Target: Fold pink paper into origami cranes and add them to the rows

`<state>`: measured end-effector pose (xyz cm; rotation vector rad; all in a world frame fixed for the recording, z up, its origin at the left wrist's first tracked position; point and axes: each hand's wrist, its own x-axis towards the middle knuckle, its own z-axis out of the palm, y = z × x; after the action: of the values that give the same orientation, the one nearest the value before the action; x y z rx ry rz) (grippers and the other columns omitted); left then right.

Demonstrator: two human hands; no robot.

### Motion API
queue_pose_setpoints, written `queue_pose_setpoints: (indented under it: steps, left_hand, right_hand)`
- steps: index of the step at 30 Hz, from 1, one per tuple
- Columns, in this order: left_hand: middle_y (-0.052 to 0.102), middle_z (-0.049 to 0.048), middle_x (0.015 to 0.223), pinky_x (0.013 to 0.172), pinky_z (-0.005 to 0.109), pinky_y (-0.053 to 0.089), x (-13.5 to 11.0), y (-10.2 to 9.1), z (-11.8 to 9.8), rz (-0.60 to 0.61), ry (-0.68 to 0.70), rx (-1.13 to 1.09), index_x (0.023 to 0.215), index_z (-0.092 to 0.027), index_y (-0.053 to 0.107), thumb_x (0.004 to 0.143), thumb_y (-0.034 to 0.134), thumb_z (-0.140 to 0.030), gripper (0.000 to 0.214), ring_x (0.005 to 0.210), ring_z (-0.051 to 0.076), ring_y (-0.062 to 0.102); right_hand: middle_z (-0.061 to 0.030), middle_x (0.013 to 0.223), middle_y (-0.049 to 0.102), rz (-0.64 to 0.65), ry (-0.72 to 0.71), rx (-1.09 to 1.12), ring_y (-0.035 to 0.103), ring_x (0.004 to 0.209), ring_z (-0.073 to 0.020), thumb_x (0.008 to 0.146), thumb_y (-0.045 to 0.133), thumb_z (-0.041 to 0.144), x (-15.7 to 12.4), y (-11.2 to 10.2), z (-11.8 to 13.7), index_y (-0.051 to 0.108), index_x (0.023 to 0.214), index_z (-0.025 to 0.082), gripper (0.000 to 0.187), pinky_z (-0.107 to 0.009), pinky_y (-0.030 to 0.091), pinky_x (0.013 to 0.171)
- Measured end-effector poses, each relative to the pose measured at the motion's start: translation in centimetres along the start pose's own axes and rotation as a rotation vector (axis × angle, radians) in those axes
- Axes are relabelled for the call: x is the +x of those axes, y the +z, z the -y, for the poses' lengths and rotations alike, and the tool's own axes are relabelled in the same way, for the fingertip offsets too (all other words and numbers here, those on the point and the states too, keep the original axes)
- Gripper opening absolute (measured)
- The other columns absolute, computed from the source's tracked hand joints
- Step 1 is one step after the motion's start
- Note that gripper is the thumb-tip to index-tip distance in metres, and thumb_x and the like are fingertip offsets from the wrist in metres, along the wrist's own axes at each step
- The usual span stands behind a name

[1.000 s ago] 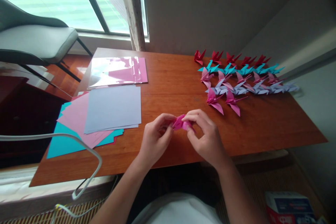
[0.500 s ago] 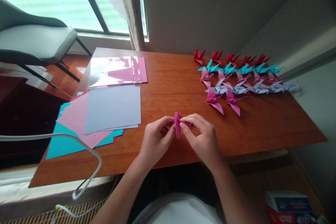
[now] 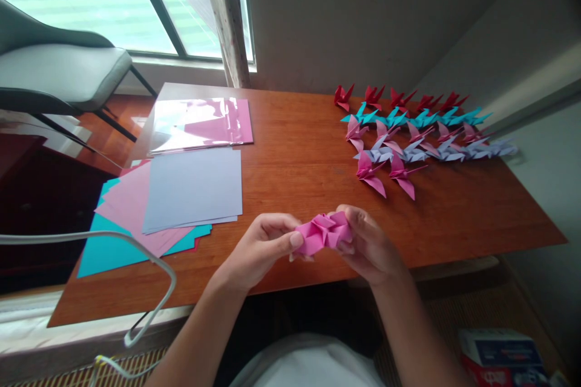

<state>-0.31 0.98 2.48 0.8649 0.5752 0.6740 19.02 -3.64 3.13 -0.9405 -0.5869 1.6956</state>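
Observation:
A bright pink origami crane point(image 3: 323, 233), partly folded, is stretched between my two hands above the table's near edge, its folds spread apart in the middle. My left hand point(image 3: 265, 248) pinches its left end, thumb on top and fingers underneath. At its other end, my right hand point(image 3: 370, 242) grips the paper with the thumb and fingers closed round it. Beyond my right hand stand two finished cranes in the same pink point(image 3: 370, 174), side by side on the table.
Rows of red cranes point(image 3: 374, 97), turquoise cranes point(image 3: 394, 117), light pink cranes and pale lilac cranes point(image 3: 413, 151) line the right of the wooden table point(image 3: 290, 163). Left lie lilac sheets point(image 3: 195, 187), pink and turquoise sheets, and a plastic-wrapped paper pack point(image 3: 202, 124). A white cable point(image 3: 158, 263) loops at the near left.
The pink paper was a narrow folded shape pinched between my fingertips; now it is spread wide. My hands have moved apart and slightly nearer to me.

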Motion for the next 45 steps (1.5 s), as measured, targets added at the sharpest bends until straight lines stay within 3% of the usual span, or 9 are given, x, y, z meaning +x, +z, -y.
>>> queue_pose_setpoints:
  steps: [4, 10, 16, 22, 28, 31, 33, 40, 45]
  left_hand:
    - [0.065, 0.0019, 0.055, 0.055, 0.025, 0.039, -0.1, -0.1, -0.1, 0.005, 0.014, -0.069, 0.062, -0.016, 0.067, 0.071, 0.085, -0.049, 0.038, 0.052, 0.012, 0.055]
    - [0.064, 0.0017, 0.054, 0.054, 0.024, 0.038, -0.2, -0.4, 0.2, 0.024, 0.048, -0.106, 0.061, -0.016, 0.066, 0.071, 0.085, -0.049, 0.040, 0.053, 0.012, 0.056]
    - [0.066, 0.0021, 0.060, 0.056, 0.024, 0.039, -0.2, -0.2, 0.0, 0.027, 0.037, -0.048, 0.067, -0.015, 0.069, 0.077, 0.083, -0.044, 0.033, 0.055, 0.011, 0.053]
    - [0.068, 0.0041, 0.079, 0.066, 0.023, 0.046, 0.7, 0.9, 0.1, -0.026, -0.032, 0.331, 0.087, -0.013, 0.071, 0.089, 0.069, -0.040, 0.027, 0.072, 0.014, 0.058]
    - [0.068, 0.0044, 0.078, 0.063, 0.023, 0.046, 0.9, 1.1, 0.9, -0.015, 0.043, 0.502, 0.091, -0.013, 0.071, 0.092, 0.064, -0.038, 0.027, 0.071, 0.015, 0.059]
    - [0.067, 0.0050, 0.078, 0.064, 0.023, 0.048, 0.7, 1.1, 1.0, -0.039, 0.074, 0.546, 0.088, -0.013, 0.071, 0.093, 0.063, -0.035, 0.024, 0.071, 0.015, 0.059]
    - [0.068, 0.0058, 0.081, 0.067, 0.024, 0.049, 0.7, 1.1, 1.2, -0.037, 0.089, 0.567, 0.088, -0.013, 0.071, 0.093, 0.063, -0.034, 0.023, 0.074, 0.016, 0.060]
    - [0.066, 0.0041, 0.080, 0.064, 0.022, 0.048, 0.5, 1.3, 1.4, -0.017, 0.070, 0.490, 0.088, -0.013, 0.070, 0.090, 0.068, -0.036, 0.024, 0.072, 0.014, 0.059]
    - [0.071, 0.0051, 0.079, 0.070, 0.025, 0.050, 0.3, 0.9, 0.3, 0.041, -0.035, 0.249, 0.083, -0.013, 0.074, 0.084, 0.077, -0.036, 0.023, 0.074, 0.016, 0.063]
  right_hand:
    - [0.0083, 0.052, 0.038, 0.019, 0.067, 0.127, 0.026, 0.044, -0.0061, 0.075, 0.078, 0.060, 0.3, 1.0, -1.2, 0.043, 0.061, 0.021, 0.055, -0.021, 0.028, 0.043]
    - [0.0107, 0.050, 0.027, 0.046, 0.014, 0.192, 0.021, 0.042, -0.0043, 0.077, 0.075, 0.063, 0.5, 1.5, -1.8, 0.036, 0.060, 0.020, 0.061, -0.017, 0.026, 0.041]
    - [0.0074, 0.052, 0.041, -0.032, -0.036, 0.098, 0.033, 0.045, -0.0066, 0.080, 0.076, 0.056, 0.6, 0.6, -1.9, 0.047, 0.061, 0.020, 0.050, -0.020, 0.032, 0.044]
    - [0.0017, 0.068, 0.058, -0.087, -0.134, -0.335, 0.049, 0.060, -0.0114, 0.088, 0.070, 0.040, -0.3, -1.0, 0.4, 0.065, 0.079, 0.019, 0.024, -0.024, 0.041, 0.056]
    - [-0.0031, 0.085, 0.068, -0.128, -0.317, -1.093, 0.062, 0.079, -0.0184, 0.092, 0.064, 0.028, -1.5, -0.2, 1.9, 0.067, 0.088, 0.021, 0.010, -0.029, 0.047, 0.071]
    - [-0.0032, 0.080, 0.066, -0.145, -0.404, -1.438, 0.060, 0.076, -0.0196, 0.091, 0.061, 0.019, -2.0, 0.2, 1.9, 0.066, 0.085, 0.021, 0.008, -0.032, 0.043, 0.070]
    - [-0.0028, 0.077, 0.066, -0.154, -0.401, -1.503, 0.060, 0.072, -0.0193, 0.091, 0.059, 0.017, -2.1, 0.3, 1.8, 0.066, 0.084, 0.021, 0.011, -0.031, 0.041, 0.067]
    - [-0.0013, 0.076, 0.071, -0.106, -0.292, -1.276, 0.063, 0.070, -0.0173, 0.089, 0.063, 0.017, -1.7, 0.4, 2.1, 0.069, 0.080, 0.020, 0.011, -0.028, 0.044, 0.065]
    - [-0.0006, 0.077, 0.071, 0.069, -0.053, -0.732, 0.063, 0.073, -0.0160, 0.087, 0.071, 0.032, -1.5, -0.8, 2.3, 0.072, 0.082, 0.019, 0.014, -0.026, 0.048, 0.067]
